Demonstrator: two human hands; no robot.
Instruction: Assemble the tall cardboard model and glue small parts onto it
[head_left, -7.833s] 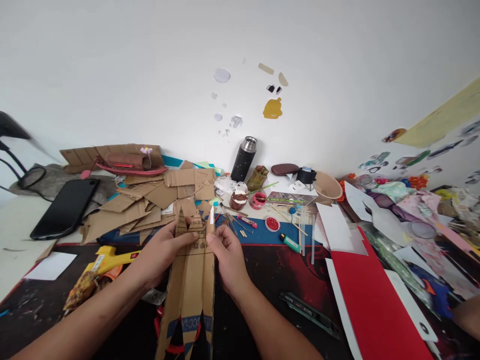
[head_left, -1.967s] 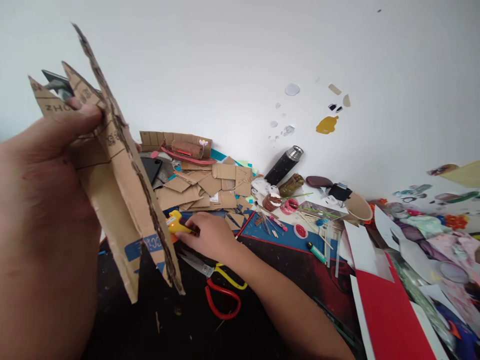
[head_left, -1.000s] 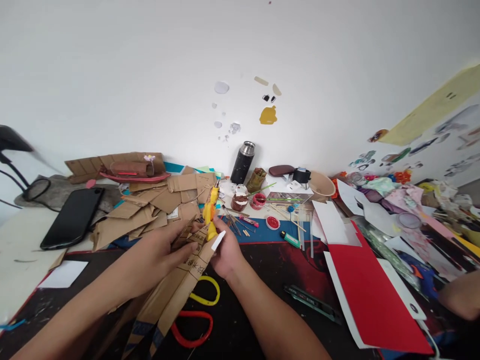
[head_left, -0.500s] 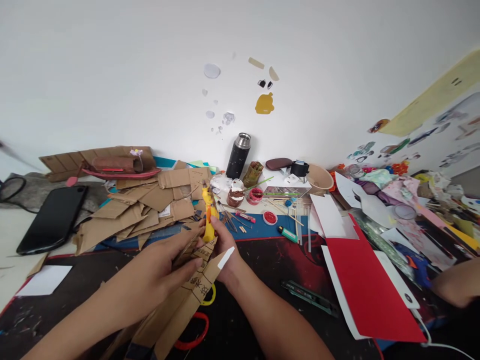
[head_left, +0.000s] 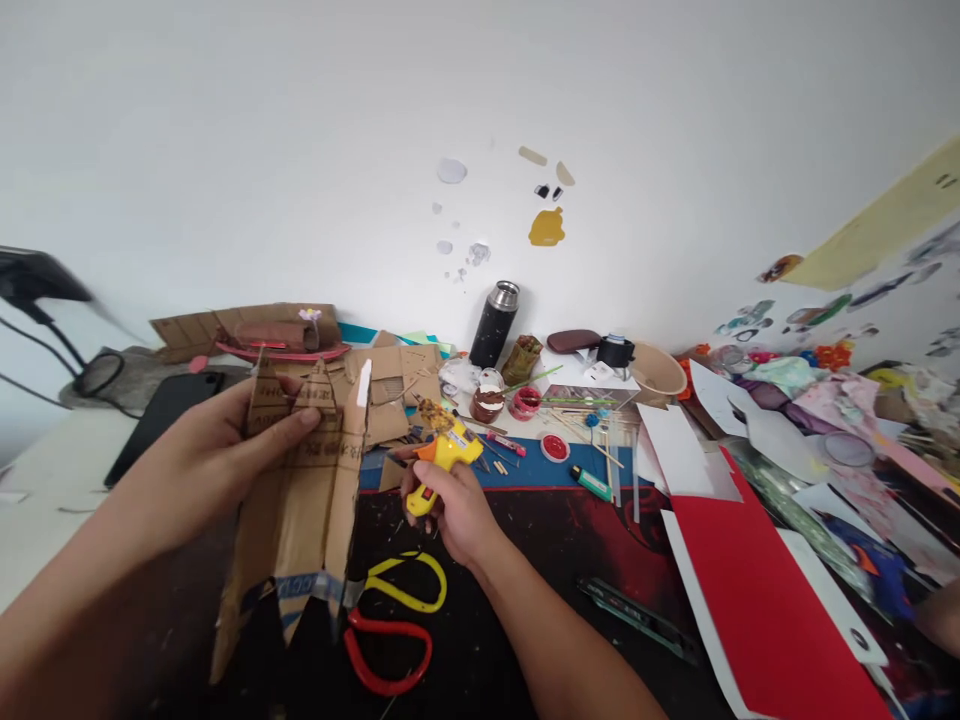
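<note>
My left hand (head_left: 217,440) pinches the upper edge of a folded cardboard piece (head_left: 300,520) with pointed ends, printed characters and a blue band low down. A white strip shows at its upper right corner. In my right hand (head_left: 457,505) is a yellow hot glue gun (head_left: 446,460), its handle in my palm and its body pointing up and left, apart from the cardboard. Scissors (head_left: 405,655) with one red and one yellow handle lie on the dark mat below, their blades hidden behind the cardboard.
Cardboard scraps (head_left: 390,375), a black flask (head_left: 495,325), paint jars (head_left: 525,403) and a green glue stick (head_left: 591,483) stand or lie behind. To the right are a utility knife (head_left: 637,620), red card (head_left: 780,600) and a blue glue gun (head_left: 870,565). Another person's arm (head_left: 937,615) shows at right.
My left hand has moved left and lifted the cardboard more upright. The glue gun has come away from it, turning sideways in my right hand, and the scissors are now more exposed.
</note>
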